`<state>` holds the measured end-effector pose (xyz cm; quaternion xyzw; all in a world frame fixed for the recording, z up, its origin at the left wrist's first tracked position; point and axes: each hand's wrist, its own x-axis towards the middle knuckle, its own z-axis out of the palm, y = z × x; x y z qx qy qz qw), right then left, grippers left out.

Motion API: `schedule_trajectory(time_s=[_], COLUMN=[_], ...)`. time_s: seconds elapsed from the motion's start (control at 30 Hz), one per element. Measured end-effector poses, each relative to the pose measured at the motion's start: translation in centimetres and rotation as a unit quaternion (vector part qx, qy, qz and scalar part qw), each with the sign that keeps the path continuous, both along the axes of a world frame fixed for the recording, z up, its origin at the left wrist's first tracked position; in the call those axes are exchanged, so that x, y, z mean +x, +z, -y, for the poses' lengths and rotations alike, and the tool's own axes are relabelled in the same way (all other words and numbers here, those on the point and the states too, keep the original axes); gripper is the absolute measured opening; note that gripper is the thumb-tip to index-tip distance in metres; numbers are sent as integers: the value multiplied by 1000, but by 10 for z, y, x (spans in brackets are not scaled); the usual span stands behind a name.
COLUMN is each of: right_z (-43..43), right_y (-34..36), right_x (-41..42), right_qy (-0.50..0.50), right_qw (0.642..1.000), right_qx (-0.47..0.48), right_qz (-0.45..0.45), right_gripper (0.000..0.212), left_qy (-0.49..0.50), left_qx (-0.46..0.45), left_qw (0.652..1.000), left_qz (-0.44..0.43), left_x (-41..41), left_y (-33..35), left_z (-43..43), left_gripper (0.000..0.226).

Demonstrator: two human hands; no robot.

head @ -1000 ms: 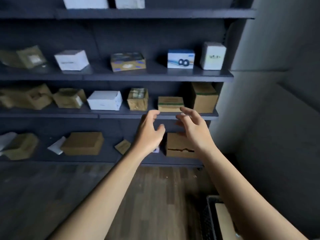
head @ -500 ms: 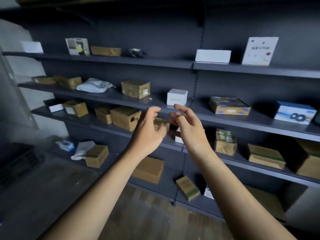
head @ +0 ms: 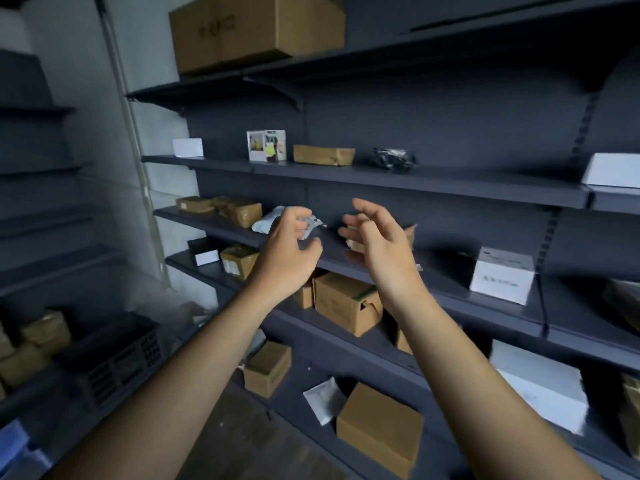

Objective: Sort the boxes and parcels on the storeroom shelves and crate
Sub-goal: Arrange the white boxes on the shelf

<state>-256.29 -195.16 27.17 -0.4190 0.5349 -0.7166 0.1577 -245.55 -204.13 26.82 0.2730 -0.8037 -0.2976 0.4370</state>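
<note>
Here both hands, left (head: 289,252) and right (head: 382,239), hover empty, fingers spread, before the shelf edge (head: 450,299).

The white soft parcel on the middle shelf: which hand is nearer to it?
Left. The left hand is raised directly in front of the white soft parcel, overlapping its right end in view. The right hand is off to its right, before a brown box.

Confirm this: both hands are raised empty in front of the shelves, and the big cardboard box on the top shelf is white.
Wrong in one respect. The head view shows the big box on the top shelf is brown cardboard, not white. The rest stands: the left hand and right hand are raised empty, fingers open, in front of the shelves.
</note>
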Motion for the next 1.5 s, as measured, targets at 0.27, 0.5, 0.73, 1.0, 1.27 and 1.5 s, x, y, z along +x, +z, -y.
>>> schedule_trajectory(time_s=[0.27,0.5,0.73,1.0,1.27,1.5], right_z=[182,330,489,666,819,960], right_y=[28,31,38,70,72,70], right_x=[-42,-25,26,88,97,68], right_qy=[64,94,89,46,35,15], right_qw=[998,995,994,996,996,996], right_qx=[-16,-13,-21,-24,-19,-39], right_qz=[-8,-35,-51,-71,-74,-74], right_gripper=[26,26,28,27,20,23], left_qy=[61,107,99,77,72,54], left_qx=[-28,-8,-8,-4,12,33], left_qw=[998,993,992,994,994,994], left_qz=[-17,-47,-75,-77,-81,-88], left_x=[-33,-8,52,112,133,118], left_y=[26,36,39,71,66,73], left_z=[157,295,462,647,786,918], left_gripper=[38,39,40,39,39,33])
